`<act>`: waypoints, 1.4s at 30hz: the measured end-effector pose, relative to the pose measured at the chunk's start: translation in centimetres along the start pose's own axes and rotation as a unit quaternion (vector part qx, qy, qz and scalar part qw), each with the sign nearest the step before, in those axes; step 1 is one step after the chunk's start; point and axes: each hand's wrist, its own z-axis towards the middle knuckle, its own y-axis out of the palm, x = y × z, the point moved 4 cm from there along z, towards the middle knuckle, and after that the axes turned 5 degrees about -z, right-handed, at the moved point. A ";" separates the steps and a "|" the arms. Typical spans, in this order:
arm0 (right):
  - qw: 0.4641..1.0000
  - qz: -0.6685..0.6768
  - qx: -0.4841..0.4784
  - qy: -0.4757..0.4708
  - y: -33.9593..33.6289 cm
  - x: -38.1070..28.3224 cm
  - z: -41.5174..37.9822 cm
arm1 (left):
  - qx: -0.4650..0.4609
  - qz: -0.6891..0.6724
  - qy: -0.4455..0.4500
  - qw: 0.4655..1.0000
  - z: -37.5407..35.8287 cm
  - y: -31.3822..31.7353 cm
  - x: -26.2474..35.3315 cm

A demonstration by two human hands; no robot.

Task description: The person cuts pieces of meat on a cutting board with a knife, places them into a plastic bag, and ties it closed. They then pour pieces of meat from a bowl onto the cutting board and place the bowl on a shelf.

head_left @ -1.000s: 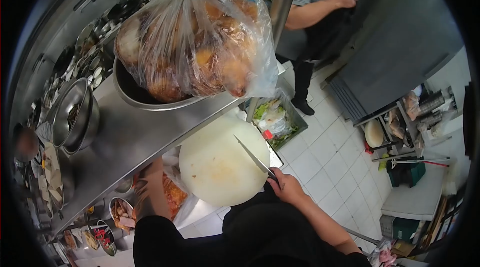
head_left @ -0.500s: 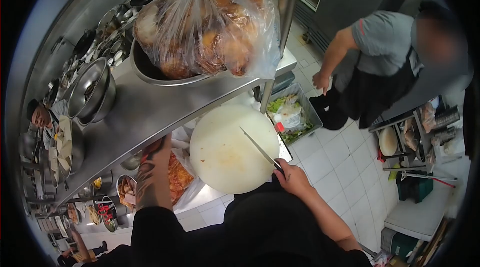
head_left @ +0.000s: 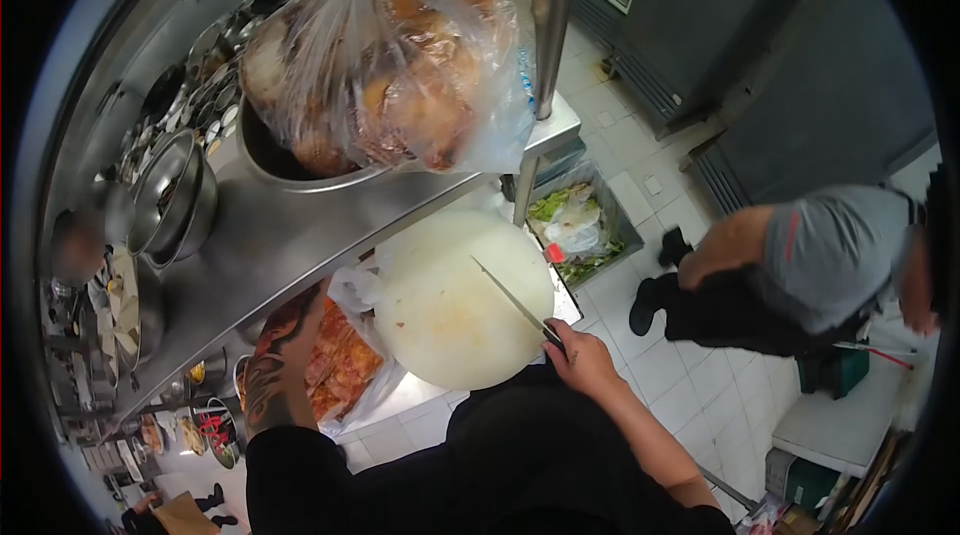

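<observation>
My right hand (head_left: 585, 361) is closed around the dark handle of a kitchen knife (head_left: 508, 299). Its blade lies over a round white cutting board (head_left: 450, 330), which carries a few small scraps. My left forearm reaches under the metal shelf (head_left: 300, 230), and the hand itself is hidden there. Close beside that forearm is a plastic bag of reddish, seasoned-looking meat (head_left: 345, 360).
On the shelf, a large clear bag of browned food (head_left: 400, 75) sits in a metal basin (head_left: 262, 157), near stacked bowls (head_left: 180, 200). A bin of leafy scraps (head_left: 615, 210) stands beyond the board. A co-worker (head_left: 830, 255) is on the tiled floor at right.
The co-worker at right has moved away from the bin, further right and lower in view. My left forearm has shifted slightly left, exposing more of the reddish meat. The knife stays on the board.
</observation>
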 end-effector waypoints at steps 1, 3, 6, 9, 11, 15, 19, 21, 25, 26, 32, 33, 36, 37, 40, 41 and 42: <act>1.000 -0.007 0.016 -0.015 0.0 -0.1 0.2 | 0.002 -0.003 -0.003 1.000 -0.1 -0.3 -0.4; 0.999 -0.013 0.030 -0.033 -0.1 -0.5 0.5 | -0.004 -0.008 -0.012 1.000 -0.5 -0.6 -0.3; 0.989 -0.067 0.092 -0.091 -0.3 -1.5 1.7 | -0.012 -0.022 -0.022 0.999 -1.7 -1.7 0.2; 0.981 -0.124 0.078 -0.128 2.1 -1.0 3.0 | -0.026 -0.049 -0.038 0.998 -3.7 -3.1 0.4; 0.981 -0.116 0.059 -0.146 2.9 -1.5 3.9 | -0.031 -0.075 -0.050 0.995 -5.0 -4.4 0.8; 0.957 -0.009 0.171 -0.234 -0.6 -6.4 5.2 | -0.072 -0.127 -0.062 0.987 -8.4 -6.4 4.0; 0.894 0.063 0.304 -0.324 -7.6 -16.6 7.2 | -0.143 0.107 -0.075 0.981 -11.5 -8.5 16.1; 0.877 0.061 0.337 -0.337 -9.3 -19.2 7.6 | -0.245 0.040 0.004 0.969 -12.8 -8.1 19.9; 0.911 0.079 0.271 -0.301 -8.8 -14.4 9.9 | -0.135 -0.114 0.265 0.948 -15.4 -6.8 23.9; 0.930 0.127 0.237 -0.252 -9.0 -12.4 10.5 | -0.104 -0.142 0.323 0.930 -16.0 -7.3 25.7; 0.978 0.097 0.162 -0.087 -7.6 -0.1 13.0 | -0.181 -0.144 0.288 0.929 -18.1 -7.2 28.8; 0.984 0.078 0.147 -0.058 -7.7 1.6 13.0 | -0.139 -0.147 0.318 0.926 -17.9 -7.5 29.7; 0.972 0.118 0.199 -0.037 -9.5 7.0 11.7 | -0.066 -0.222 0.293 0.928 -17.0 -8.5 30.7; 0.968 0.115 0.222 -0.032 -10.3 9.5 11.6 | -0.037 -0.228 0.254 0.939 -17.0 -8.7 30.6; 0.970 0.152 0.183 0.058 -15.8 11.0 10.2 | 0.015 -0.469 0.079 0.879 -17.6 -5.8 28.9; 0.969 0.150 0.180 0.083 -17.9 10.1 9.5 | 0.052 -0.523 0.050 0.849 -18.0 -5.0 29.1; 0.967 0.148 0.176 0.107 -19.3 10.0 9.5 | 0.049 -0.525 0.050 0.848 -18.4 -4.2 29.5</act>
